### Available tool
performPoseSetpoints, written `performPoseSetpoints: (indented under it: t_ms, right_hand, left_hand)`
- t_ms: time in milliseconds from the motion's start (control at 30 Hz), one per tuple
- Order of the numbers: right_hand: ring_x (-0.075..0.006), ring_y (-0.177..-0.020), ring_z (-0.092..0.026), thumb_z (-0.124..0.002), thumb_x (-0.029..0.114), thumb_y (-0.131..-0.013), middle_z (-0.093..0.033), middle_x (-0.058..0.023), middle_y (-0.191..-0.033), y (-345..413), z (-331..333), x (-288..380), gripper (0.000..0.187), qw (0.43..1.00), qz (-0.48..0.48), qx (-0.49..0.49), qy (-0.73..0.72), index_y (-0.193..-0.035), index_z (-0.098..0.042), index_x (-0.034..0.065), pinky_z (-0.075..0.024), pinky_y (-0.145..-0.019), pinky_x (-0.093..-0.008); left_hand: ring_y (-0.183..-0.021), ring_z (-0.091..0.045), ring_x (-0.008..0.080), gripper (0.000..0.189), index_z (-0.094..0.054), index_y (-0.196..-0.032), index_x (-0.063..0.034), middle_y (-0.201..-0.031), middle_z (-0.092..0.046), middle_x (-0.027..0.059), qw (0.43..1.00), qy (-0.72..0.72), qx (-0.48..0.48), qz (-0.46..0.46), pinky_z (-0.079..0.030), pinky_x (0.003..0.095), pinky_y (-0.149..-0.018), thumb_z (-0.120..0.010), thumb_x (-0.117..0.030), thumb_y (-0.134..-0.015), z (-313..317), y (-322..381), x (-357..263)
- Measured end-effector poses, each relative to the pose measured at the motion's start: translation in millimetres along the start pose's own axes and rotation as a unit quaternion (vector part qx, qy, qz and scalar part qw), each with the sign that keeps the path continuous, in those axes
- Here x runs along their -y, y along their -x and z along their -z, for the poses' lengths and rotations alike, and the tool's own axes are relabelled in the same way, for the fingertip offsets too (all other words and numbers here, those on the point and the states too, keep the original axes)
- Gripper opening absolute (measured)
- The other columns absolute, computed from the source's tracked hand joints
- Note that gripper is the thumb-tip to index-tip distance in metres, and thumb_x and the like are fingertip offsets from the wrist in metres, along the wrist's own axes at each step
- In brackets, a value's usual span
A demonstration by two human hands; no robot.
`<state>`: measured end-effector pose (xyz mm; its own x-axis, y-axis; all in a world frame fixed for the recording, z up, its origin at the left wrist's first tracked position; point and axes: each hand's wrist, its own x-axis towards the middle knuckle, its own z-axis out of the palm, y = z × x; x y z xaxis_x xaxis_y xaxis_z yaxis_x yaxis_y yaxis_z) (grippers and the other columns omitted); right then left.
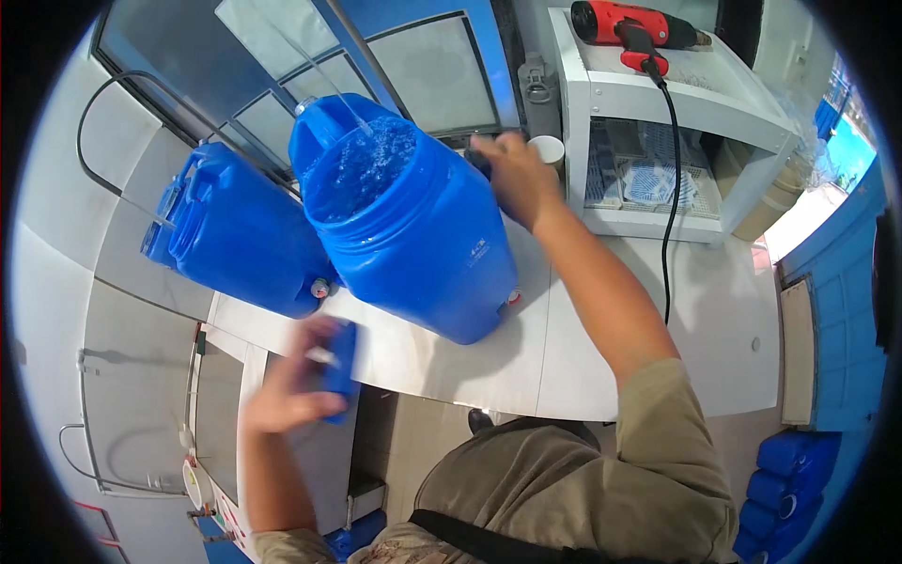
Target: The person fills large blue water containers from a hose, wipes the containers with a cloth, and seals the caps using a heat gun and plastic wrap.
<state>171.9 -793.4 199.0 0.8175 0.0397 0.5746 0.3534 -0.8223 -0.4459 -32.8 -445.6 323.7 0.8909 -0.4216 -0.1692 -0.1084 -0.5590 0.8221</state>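
A large blue plastic water container (430, 240) stands on the white counter, and a thin stream of water falls into its wide open mouth, where the water (373, 166) bubbles. My left hand (289, 388), blurred, holds a blue screw cap (342, 370) in front of the containers. My right hand (518, 176) is behind the large container's right side, with its fingers at a dark object that is partly hidden and that I cannot make out. To the left, another blue container (243, 233) stands under a curved metal spout (88, 127) with water running from it.
A red heat gun (627, 32) lies on a white shelf unit (652, 229), its black cord (673, 176) hanging onto the counter (465, 381). A white cup (547, 149) and a grey bottle (539, 95) stand beside the unit. Blue containers (786, 486) are stacked at lower right.
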Motion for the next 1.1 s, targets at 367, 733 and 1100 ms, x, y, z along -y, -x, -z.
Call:
performPoseSetpoints:
  t_ms: [367,733,1100]
  right_hand:
    - [-0.0341,-0.11,-0.059,-0.057,0.007,-0.092,-0.059,-0.0138,-0.123,11.7,231.7,72.1,0.043,0.969,0.103,-0.226,0.002,-0.133,-0.059,0.0186,-0.0484,-0.093,-0.0409]
    - [-0.025,-0.11,-0.059,-0.056,0.005,-0.093,-0.059,-0.0156,-0.121,55.7,268.5,22.4,0.043,0.973,0.094,-0.21,-0.033,-0.135,-0.058,0.0127,-0.0452,-0.096,-0.0331]
    - [-0.0323,-0.116,-0.054,-0.064,-0.011,-0.075,-0.052,-0.0132,-0.129,101.3,164.3,65.0,0.066,0.969,0.141,-0.048,-0.197,-0.133,-0.061,0.0203,-0.0475,-0.097,-0.0399]
  left_hand:
    - [-0.137,-0.039,0.0403,0.081,-0.037,-0.152,-0.0123,-0.152,-0.037,0.0227,0.885,-0.424,-0.058,-0.183,-0.031,0.0458,-0.114,-0.051,-0.051,-0.083,21.8,-132.8,-153.7]
    - [-0.133,-0.042,0.0427,0.083,-0.037,-0.152,-0.0154,-0.151,-0.037,0.0224,0.9,-0.426,-0.066,-0.073,-0.039,0.0517,-0.108,-0.044,-0.063,-0.084,6.7,-133.7,-161.9]
    - [-0.117,-0.059,0.0424,0.096,-0.039,-0.149,-0.0088,-0.128,-0.06,0.0253,0.838,-0.519,-0.149,0.076,-0.047,0.0517,-0.101,-0.035,-0.081,-0.086,32.7,-109.0,-171.2]
